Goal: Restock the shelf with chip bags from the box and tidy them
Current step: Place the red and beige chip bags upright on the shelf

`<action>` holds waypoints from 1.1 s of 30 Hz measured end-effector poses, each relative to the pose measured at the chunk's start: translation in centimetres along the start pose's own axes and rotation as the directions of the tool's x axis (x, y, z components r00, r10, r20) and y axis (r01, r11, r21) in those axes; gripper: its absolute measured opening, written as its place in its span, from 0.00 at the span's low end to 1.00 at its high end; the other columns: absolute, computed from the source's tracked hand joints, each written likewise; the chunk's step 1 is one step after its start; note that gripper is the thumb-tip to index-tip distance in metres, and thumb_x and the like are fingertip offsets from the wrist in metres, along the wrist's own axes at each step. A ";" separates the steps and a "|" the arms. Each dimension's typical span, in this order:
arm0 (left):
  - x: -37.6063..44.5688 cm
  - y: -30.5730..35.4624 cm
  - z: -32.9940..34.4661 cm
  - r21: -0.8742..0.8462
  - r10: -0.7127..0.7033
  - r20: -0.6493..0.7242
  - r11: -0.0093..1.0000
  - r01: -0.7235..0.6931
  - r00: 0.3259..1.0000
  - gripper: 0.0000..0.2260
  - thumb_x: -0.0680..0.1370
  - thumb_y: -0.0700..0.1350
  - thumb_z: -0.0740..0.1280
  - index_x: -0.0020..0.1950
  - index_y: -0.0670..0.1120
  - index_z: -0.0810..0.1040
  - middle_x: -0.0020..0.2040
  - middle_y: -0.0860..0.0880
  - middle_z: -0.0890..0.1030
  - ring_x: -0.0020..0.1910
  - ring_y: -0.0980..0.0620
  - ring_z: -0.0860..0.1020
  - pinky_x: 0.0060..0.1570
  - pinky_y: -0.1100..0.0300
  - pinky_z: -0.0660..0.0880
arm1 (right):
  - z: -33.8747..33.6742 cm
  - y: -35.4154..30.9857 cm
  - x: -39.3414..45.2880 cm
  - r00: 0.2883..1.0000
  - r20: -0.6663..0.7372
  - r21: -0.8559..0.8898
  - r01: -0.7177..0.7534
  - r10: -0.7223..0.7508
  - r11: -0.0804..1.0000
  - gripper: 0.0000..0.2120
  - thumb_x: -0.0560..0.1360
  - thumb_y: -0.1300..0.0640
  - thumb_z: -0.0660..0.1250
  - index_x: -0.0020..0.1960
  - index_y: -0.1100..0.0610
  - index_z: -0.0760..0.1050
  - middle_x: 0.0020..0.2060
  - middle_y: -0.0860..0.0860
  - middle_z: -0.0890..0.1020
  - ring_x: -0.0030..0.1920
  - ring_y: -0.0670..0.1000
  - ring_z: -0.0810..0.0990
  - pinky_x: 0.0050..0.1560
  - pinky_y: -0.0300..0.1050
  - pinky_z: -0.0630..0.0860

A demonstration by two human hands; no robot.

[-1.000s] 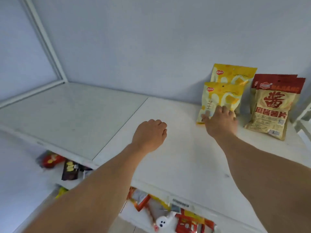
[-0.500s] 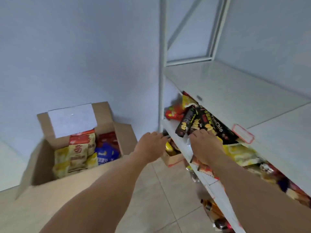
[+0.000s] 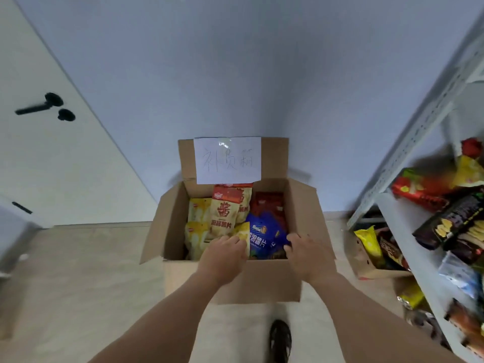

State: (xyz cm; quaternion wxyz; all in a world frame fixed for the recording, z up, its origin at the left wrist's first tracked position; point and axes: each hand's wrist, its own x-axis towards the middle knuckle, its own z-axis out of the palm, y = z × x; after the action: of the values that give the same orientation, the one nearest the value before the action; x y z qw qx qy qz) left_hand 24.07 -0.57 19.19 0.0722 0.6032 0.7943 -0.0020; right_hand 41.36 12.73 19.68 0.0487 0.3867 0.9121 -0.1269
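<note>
1. Risk: both my hands are going into the box (image 3: 172, 226) at once, so I may grab 2 bags in a clump. The bags lie piled and overlapping, so pulling one could drag its neighbour up & drop it on the floor (image 3: 78, 271).
2. Risk: bags are puffy and slick, I'd guess. A hard squeeze crushes the chips inside; a lazy pinch on a corner lets the bag slide out on the way to the shelf (image 3: 408, 231).
3. Risk: the near wall of the box hides the low part of the pile from me, so I'm partly reaching blind. I could snag the flap w/ a wrist and shift the box.
4. Risk: the shelf on my right already looks crammed on the lower levels, w/ packets leaning out over the edge. Swinging a bag past could knock one off.
5. Left hand (image 3: 222, 258): over the near-left part of the box, fingers (image 3: 235, 241) bent down onto the yellow bag (image 3: 242, 231), touching its lower edge. Can't tell if they've closed on it yet; looks like contact, no real hold.
6. Right hand (image 3: 306, 254): at the near-right corner, fingers loosely spread, tips just beside or touching the blue bag (image 3: 259, 234); holding nothing I can see.
7. The red-and-tan bag (image 3: 225, 210) stands behind the yellow one, beyond my left fingertips. Dark red bags (image 3: 269, 203) sit at back right, well clear of both hands.
</note>
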 end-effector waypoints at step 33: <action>20.5 -28.1 26.8 -0.638 -0.304 0.721 0.058 0.768 0.622 0.12 0.76 0.44 0.76 0.57 0.53 0.80 0.54 0.54 0.85 0.56 0.52 0.82 0.57 0.55 0.78 | 28.0 -5.5 39.4 0.778 0.566 0.806 -0.592 0.271 0.016 0.20 0.75 0.44 0.72 0.63 0.53 0.77 0.55 0.50 0.84 0.54 0.52 0.83 0.55 0.53 0.82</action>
State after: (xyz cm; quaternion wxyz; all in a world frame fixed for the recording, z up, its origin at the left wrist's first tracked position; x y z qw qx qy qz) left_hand -5.21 9.05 -12.11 0.5545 0.0749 0.7726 0.2999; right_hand 9.72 28.78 -13.62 -0.0546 0.5663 0.4345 -0.6982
